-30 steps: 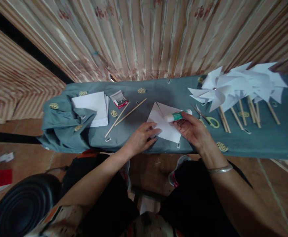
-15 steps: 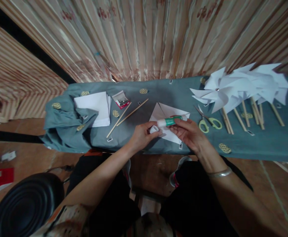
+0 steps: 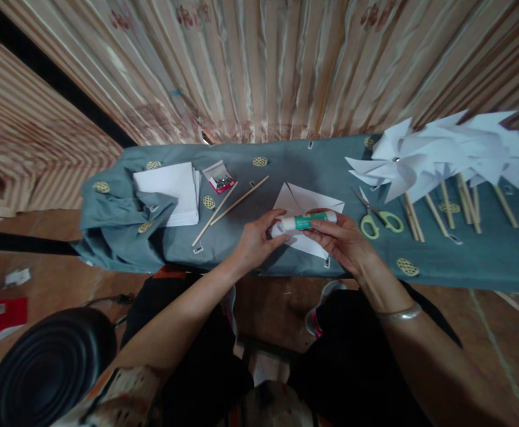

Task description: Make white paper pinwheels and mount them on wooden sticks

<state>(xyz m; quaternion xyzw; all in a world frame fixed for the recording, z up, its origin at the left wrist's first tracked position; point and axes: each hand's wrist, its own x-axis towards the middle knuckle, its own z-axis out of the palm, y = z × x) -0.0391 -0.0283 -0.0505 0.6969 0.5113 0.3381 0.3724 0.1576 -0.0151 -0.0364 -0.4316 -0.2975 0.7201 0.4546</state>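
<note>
My right hand (image 3: 344,240) is closed around a green and white glue stick (image 3: 304,222), held almost level above the cloth. Between the thumb and fingers of my left hand (image 3: 257,242) is a white glue stick cap (image 3: 277,230), at the left end of the glue stick. Whether the cap is seated on it I cannot tell. Beneath both hands lies a white paper square (image 3: 315,198) with cut or creased lines running in from its corners. Green-handled scissors (image 3: 380,223) rest open just right of my right hand.
Finished white paper pinwheels (image 3: 399,163) on wooden sticks lie at the right. To the left are two loose wooden sticks (image 3: 240,200), a small red box (image 3: 219,178) of metal pins and a paper stack (image 3: 166,190). A black round stool (image 3: 48,367) stands on the floor.
My left hand has brought the cap up to the left end of the glue stick; a gap showed between them before. The glue stick has tilted slightly.
</note>
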